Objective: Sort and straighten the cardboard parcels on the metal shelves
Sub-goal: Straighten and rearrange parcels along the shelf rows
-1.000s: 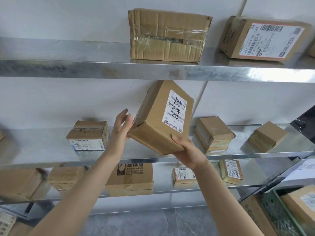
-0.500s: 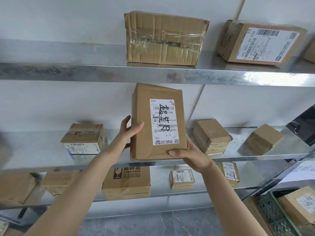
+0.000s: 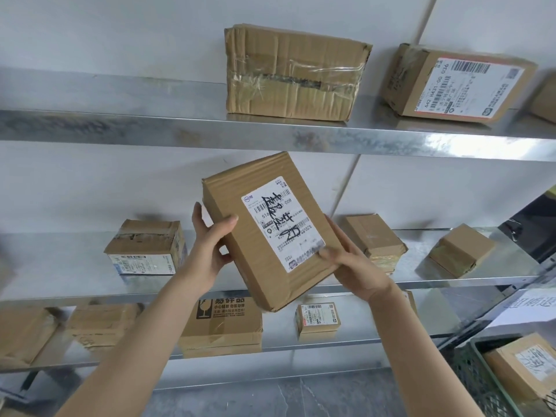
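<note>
A flat cardboard parcel with a white label and black handwriting is held in the air in front of the middle shelf, tilted with its top to the left. My left hand grips its left edge, thumb on the front. My right hand holds its lower right corner. On the middle shelf stand a taped box at the left and two small boxes at the right.
The top shelf carries a large crumpled box and a labelled box. The lower shelf holds a fragile-marked box, a small labelled box and others at the left. A green crate with a parcel sits at the bottom right.
The parcel has turned in my hands from upright to tilted leftward, and my right hand has slid from its bottom edge to its right corner.
</note>
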A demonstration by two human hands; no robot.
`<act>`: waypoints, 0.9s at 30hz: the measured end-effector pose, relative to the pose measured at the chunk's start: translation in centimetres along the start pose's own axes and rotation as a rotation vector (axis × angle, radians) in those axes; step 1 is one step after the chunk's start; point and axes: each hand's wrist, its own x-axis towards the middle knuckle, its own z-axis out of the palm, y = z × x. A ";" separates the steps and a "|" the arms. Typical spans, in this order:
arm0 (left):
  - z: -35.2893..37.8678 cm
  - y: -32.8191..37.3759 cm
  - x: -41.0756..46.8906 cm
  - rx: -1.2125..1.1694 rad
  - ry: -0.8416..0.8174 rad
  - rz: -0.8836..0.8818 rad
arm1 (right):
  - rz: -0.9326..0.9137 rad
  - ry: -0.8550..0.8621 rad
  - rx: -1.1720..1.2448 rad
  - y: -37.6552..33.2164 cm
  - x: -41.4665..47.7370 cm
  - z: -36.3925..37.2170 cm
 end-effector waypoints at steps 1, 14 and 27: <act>0.1 -0.1 -0.1 -0.037 0.027 0.026 | -0.006 0.092 0.078 0.6 0.2 0.0; 0.2 -1.6 -2.3 -0.181 0.149 0.073 | -0.084 0.101 0.144 2.5 0.3 3.5; 1.0 -2.9 -2.4 0.042 0.033 0.043 | -0.120 0.278 0.140 3.2 -4.1 0.5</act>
